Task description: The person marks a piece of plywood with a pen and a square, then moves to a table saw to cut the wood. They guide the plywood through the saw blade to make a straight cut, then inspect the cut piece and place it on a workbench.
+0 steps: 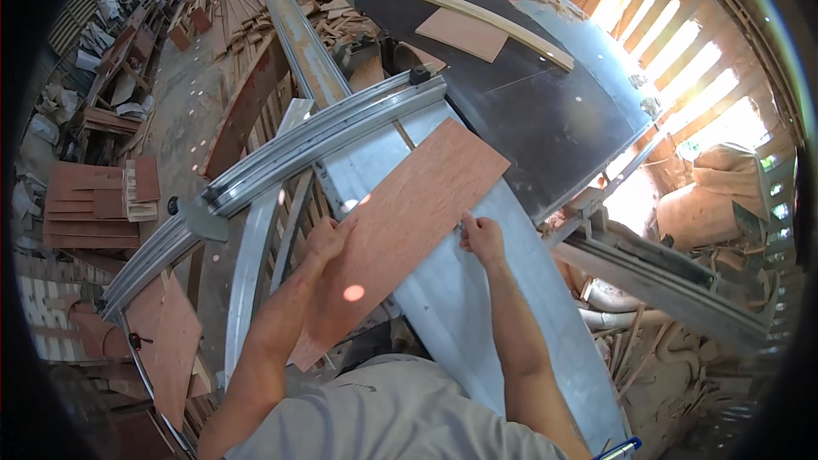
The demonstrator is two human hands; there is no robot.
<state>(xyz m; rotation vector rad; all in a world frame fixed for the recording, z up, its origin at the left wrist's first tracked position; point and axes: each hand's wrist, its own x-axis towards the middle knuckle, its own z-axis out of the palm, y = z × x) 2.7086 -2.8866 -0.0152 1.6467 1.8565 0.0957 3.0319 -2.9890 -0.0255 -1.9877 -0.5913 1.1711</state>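
A long reddish-brown plywood board [409, 213] lies slantwise in front of me, its far end over a pale metal sliding table [537, 298] and its near end reaching toward my body. My left hand [328, 240] grips its left long edge, fingers closed at the rim. On the opposite edge my right hand [484, 240] is curled, thumb and fingertips pinching the board's side. Beyond the far end runs a silver aluminium fence [341, 132], which crosses the table at an angle. The underside of the board is hidden.
A dark machine table [545, 136] at the far right carries a loose panel [463, 32] and a pale wood strip [498, 24]. Stacked boards [89, 204] stand at left, near a leaning panel [166, 345]. Offcuts [243, 13] pile up beyond. A metal frame [656, 281] juts out rightward.
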